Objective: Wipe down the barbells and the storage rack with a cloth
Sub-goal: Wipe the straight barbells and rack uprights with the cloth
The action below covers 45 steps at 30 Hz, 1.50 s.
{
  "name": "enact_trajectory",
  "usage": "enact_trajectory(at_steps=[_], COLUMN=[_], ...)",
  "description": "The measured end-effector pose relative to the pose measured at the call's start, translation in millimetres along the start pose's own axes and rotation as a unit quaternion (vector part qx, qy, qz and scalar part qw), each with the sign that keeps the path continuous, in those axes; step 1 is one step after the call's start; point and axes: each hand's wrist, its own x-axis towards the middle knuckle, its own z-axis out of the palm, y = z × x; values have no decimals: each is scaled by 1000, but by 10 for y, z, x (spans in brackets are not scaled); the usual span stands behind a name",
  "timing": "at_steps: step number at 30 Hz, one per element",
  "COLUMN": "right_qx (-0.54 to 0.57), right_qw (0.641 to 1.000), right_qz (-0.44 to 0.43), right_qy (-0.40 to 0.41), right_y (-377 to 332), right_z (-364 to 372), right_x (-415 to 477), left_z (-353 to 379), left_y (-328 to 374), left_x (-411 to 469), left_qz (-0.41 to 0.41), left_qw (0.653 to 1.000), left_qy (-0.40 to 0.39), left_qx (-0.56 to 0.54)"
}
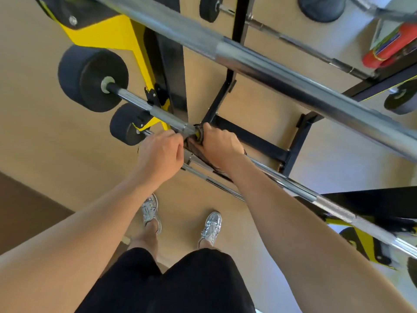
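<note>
Past bare forearms, the left hand is gripping a chrome, black-weighted barbell while the right hand is squeezing a dark cloth around its shaft, so wiping is seemingly happening mid-task, the yellow-and-black steel storage rack likely remaining.

We catch only a dark scrap of the cloth; the right hand covers the rest, and the barbell vanishes under both fists. The left hand tucks its fingertips out of sight, so we can't tell what they hold. The top bar runs off both edges, blurred. The red bundle is too smeared to name.
</note>
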Motion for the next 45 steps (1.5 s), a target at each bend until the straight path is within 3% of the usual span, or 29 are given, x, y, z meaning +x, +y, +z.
enact_trajectory(at_steps=[6,11,17,22,24,26,28,30,34,39,43,45], right_qx=[16,8,36,206,249,218,97,31,22,-78,-15,-5], right_qw=[999,988,974,949,940,964,993,999,998,991,988,990], right_qz=[11,144,225,216,165,92,46,18,-32,-28,60,109], right_qy=[26,62,-13,103,164,122,44,-5,-40,-103,-139,-94], right_y=[-819,-1446,-1712,-2212,-2341,-2416,-2434,-2411,-2284,-2196,-2216,-2342], right_z=[-81,-15,-316,-594,-449,-259,-87,-80,-175,-312,-426,-315], right_x=[578,795,812,823,978,1152,1288,1380,1625,1883,1904,1745], left_z=[-254,-561,-697,-763,-794,-828,-839,-851,-870,-898,-946,-968], left_y=[-517,-1139,-1689,-1928,-2068,-2207,-2312,-2359,-2366,-2417,-2397,-2387], left_x=[95,194,419,624,650,656,655,664,660,674,681,689], left_qz=[31,39,-24,-34,-23,-8,7,11,15,21,18,13], left_qw=[997,995,994,997,999,999,999,999,998,999,1000,1000], left_qy=[70,96,76,60,47,37,33,36,21,6,1,1], left_qx=[0,10,70,22,-5,-7,-14,-34,-50,-31,-16,-23])
